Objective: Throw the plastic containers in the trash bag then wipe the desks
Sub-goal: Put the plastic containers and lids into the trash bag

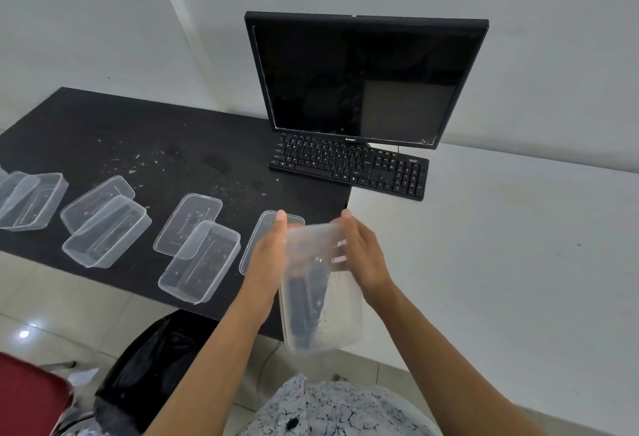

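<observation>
Head view: left hand (268, 259) presses flat, right hand (363, 256) wraps the clear plastic container (321, 314); a loose squeeze could drop it short of the black trash bag (155, 359).

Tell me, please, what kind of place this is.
Probably an office or computer room: a monitor and a keyboard stand where a black desk meets a white desk.

No legible text or labels

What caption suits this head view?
Left hand and right hand hold a clear container at the black desk, trash bag below.
</observation>
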